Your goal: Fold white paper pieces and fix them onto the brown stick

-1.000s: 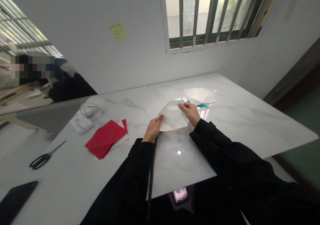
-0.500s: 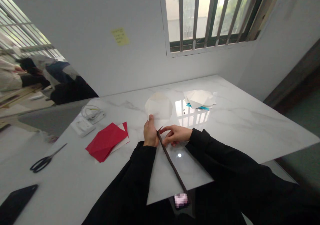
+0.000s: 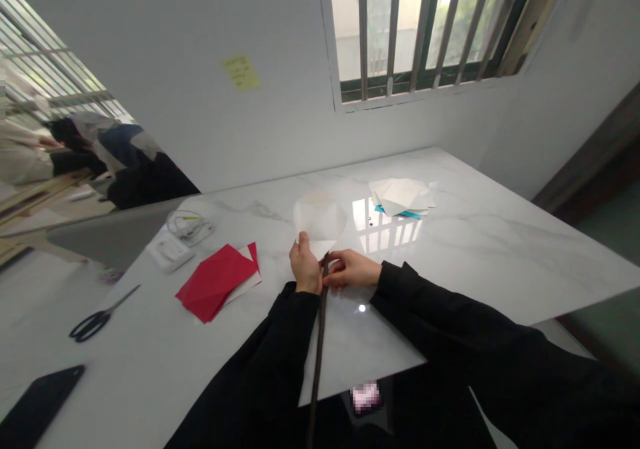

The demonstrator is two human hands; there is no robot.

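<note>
My left hand (image 3: 305,266) is closed, its thumb raised on the near edge of a translucent white sheet with rounded outer edges (image 3: 320,217). My right hand (image 3: 351,268) pinches a long, narrow dark brown strip (image 3: 321,349) near its upper end, right beside the left palm. From there the strip hangs down past the table's front edge. The left fingers behind the sheet are mostly hidden, and so is whether they also touch the strip.
Red envelopes (image 3: 215,282), scissors (image 3: 103,316), a white charger with a cable (image 3: 173,249) and a black tablet-like object (image 3: 43,406) lie left. White and blue papers (image 3: 403,197) sit at the back right of the marble-look table (image 3: 480,236). Another person (image 3: 130,162) is far left.
The right hand has gone from loosely spread fingers to a pinch on the strip. The strip's lower part has swung left and now hangs nearly straight down.
</note>
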